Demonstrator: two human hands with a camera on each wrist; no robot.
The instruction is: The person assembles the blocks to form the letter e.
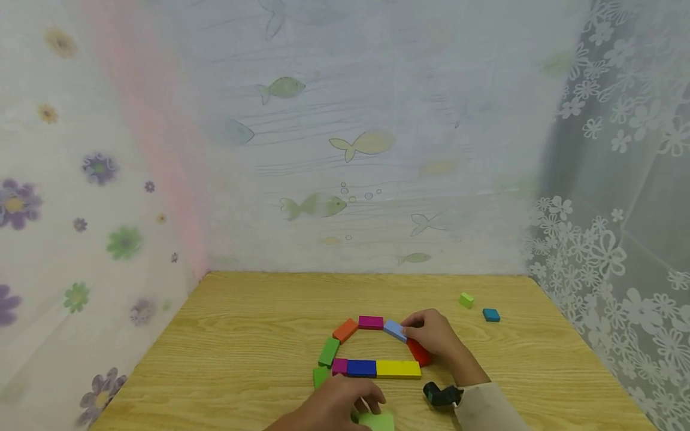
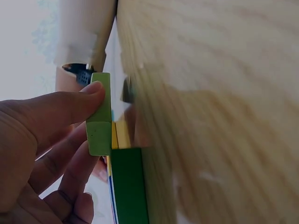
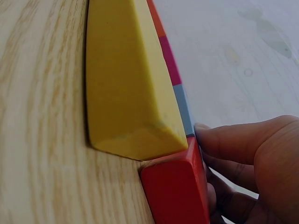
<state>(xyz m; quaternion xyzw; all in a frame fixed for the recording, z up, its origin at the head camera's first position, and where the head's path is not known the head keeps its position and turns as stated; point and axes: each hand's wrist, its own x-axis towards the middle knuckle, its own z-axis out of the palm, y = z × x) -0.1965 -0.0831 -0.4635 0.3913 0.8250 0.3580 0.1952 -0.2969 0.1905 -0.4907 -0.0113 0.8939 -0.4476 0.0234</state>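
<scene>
Wooden blocks form an arch on the table: a green block [image 1: 329, 352], an orange block [image 1: 345, 330], a magenta block [image 1: 371, 322], a light blue block [image 1: 396, 330] and a red block [image 1: 419, 352]. My right hand [image 1: 435, 336] pinches the light blue block's right end, its fingers beside the red one. Along the arch's base lie a small magenta block [image 1: 340, 367], a dark blue block [image 1: 362, 368] and a yellow block [image 1: 398, 369]. Nearer me, my left hand [image 1: 339, 401] holds a light green block [image 2: 100, 114] between thumb and fingers, close to another green block [image 1: 320, 377].
Farther back on the right of the wooden table [image 1: 248, 335] lie a small lime block [image 1: 466, 300] and a teal block [image 1: 491, 315]. Patterned curtains [image 1: 345, 179] stand behind the table and along both sides. A black device [image 1: 442, 395] sits at the right wrist.
</scene>
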